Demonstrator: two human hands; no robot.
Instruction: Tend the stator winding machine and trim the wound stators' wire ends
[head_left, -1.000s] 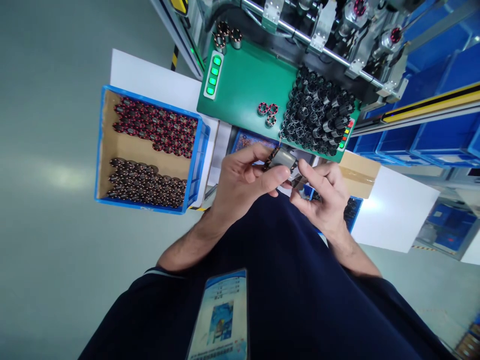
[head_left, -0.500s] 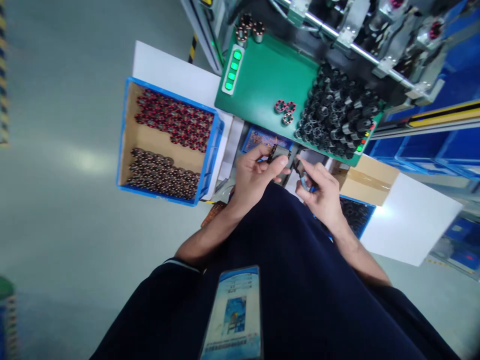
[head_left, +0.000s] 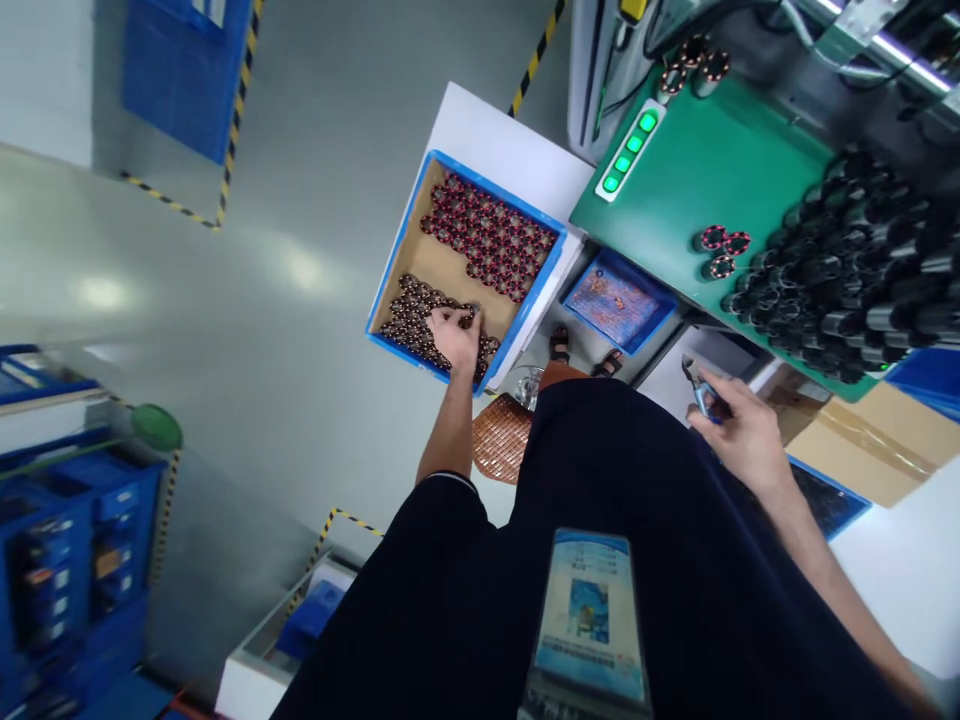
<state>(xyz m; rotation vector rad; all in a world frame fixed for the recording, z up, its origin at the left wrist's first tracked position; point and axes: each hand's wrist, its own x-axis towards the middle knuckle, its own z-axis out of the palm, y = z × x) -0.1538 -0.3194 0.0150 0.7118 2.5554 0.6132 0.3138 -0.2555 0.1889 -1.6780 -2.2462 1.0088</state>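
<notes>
My left hand (head_left: 455,338) reaches down into the blue bin (head_left: 373,318), its thumb and fingers closed around a copper-wound motor stator (head_left: 469,318) at the edge of the lower group. Around it stand several dark stators with copper windings (head_left: 420,318); a group of red-topped stators (head_left: 491,235) fills the upper part of the same bin. Over my lap on the right, my right hand (head_left: 739,430) grips wire cutters (head_left: 703,392) with blue handles, jaws pointing up and to the left. The cutters touch nothing else.
Three red-topped stators (head_left: 721,266) and a pile of black cylindrical parts (head_left: 840,260) rest on the green worktop (head_left: 645,225). Below its edge sits a small blue tray of wire scraps (head_left: 619,300). A cardboard box (head_left: 877,450) stands at right, a woven stool seat (head_left: 501,440) beside me.
My left hand has moved from in front of me, where it held a stator near the cutters, left into the blue bin. My right hand still holds the cutters. The view has swung left.
</notes>
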